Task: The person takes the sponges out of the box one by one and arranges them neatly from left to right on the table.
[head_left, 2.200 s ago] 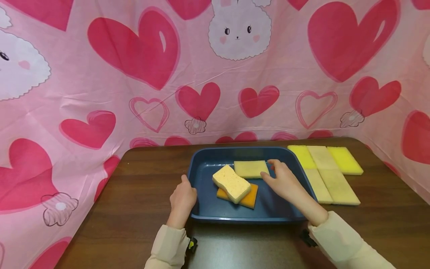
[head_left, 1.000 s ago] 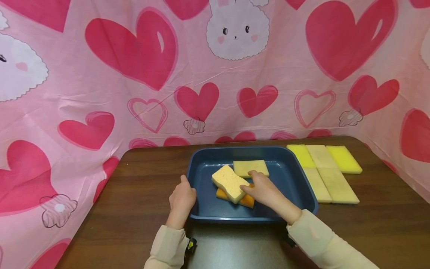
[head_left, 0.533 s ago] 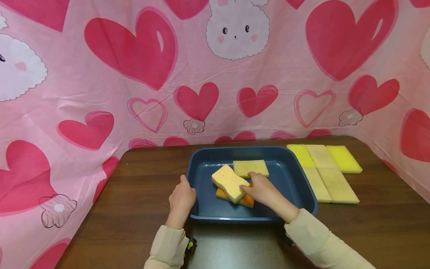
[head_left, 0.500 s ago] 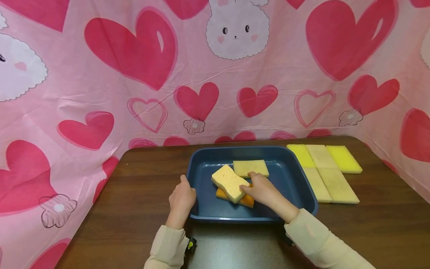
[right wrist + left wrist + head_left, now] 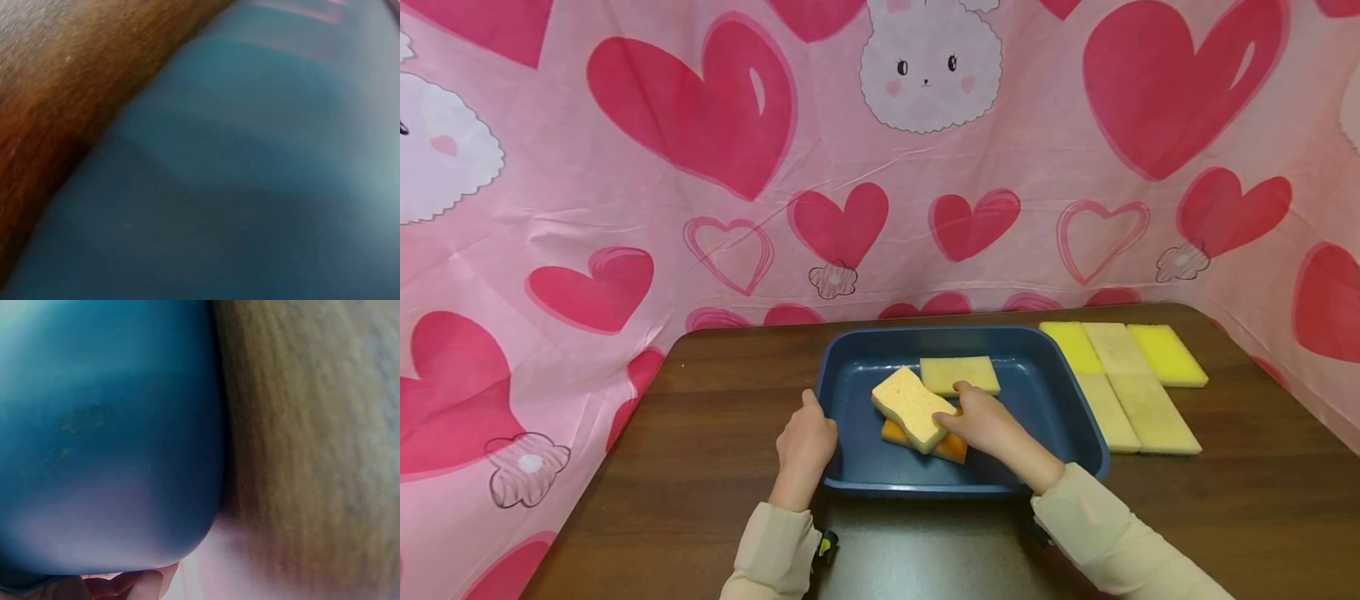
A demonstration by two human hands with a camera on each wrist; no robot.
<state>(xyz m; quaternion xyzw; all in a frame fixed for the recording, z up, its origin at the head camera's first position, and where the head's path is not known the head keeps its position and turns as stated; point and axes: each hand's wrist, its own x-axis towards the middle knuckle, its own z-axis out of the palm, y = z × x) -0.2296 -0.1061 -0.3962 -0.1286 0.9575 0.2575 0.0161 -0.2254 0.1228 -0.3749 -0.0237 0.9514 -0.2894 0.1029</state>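
In the head view a dark blue tray [image 5: 880, 486] stands on the table. My left hand [image 5: 807, 442] grips its left rim; in the left wrist view, fingers [image 5: 147, 584] curl at the tray wall [image 5: 119, 469]. Inside, a pale yellow, waisted sponge [image 5: 908, 404] lies slantwise across an orange sponge [image 5: 951, 448]. My right hand [image 5: 988, 421] holds the right end of the pale sponge between thumb and fingers; part of those fingers is hidden. A flat yellowish sponge [image 5: 961, 375] lies behind them. Only tray and table appear in the right wrist view, without the hand.
Several flat sponges [image 5: 1150, 412], cream and bright yellow, lie side by side right of the tray. The brown wooden table [image 5: 700, 467] extends on both sides. A pink cloth [image 5: 880, 292] with hearts hangs behind the table.
My right hand has moved left from beside the flat rear sponge to the pale sponge's right end, then stayed nearly still. My left hand has kept its place on the tray rim.
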